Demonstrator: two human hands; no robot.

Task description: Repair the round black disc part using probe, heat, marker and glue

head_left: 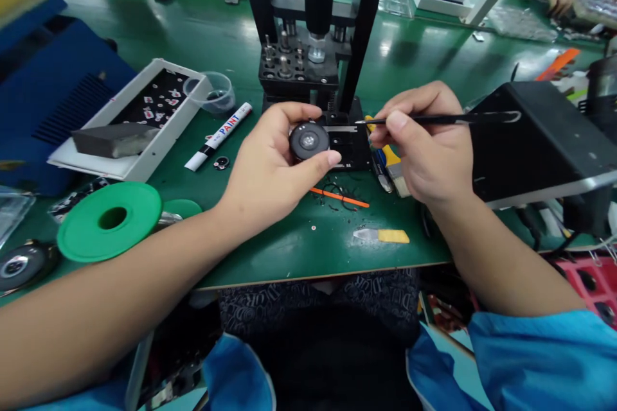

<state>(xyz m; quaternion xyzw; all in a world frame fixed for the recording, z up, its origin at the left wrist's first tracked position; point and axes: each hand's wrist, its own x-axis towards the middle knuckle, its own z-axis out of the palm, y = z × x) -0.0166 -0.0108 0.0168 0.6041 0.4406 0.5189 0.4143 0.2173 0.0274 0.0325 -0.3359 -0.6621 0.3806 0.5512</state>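
Note:
Between the thumb and fingers of my left hand (274, 170) sits a round black watch body (309, 141), its sensor side facing up toward me. My right hand (424, 141) pinches a thin black tool (441, 119), which looks like tweezers or a probe. The tool lies nearly level, and its pale tip points left toward the watch body, apart from it. Just behind both hands stands a black press (299, 64) with metal pins on its block. Under the right hand lie a yellow-handled cutter (383, 173) and a brush, partly hidden.
An orange stick (340, 198) and a yellow-and-clear blade (382, 236) lie near the front edge. At left are a paint marker (218, 136), a white tray (144, 164) of small parts, a clear cup (219, 93) and a green spool (110, 221). A black box (544, 141) stands right; people's hands work across the table.

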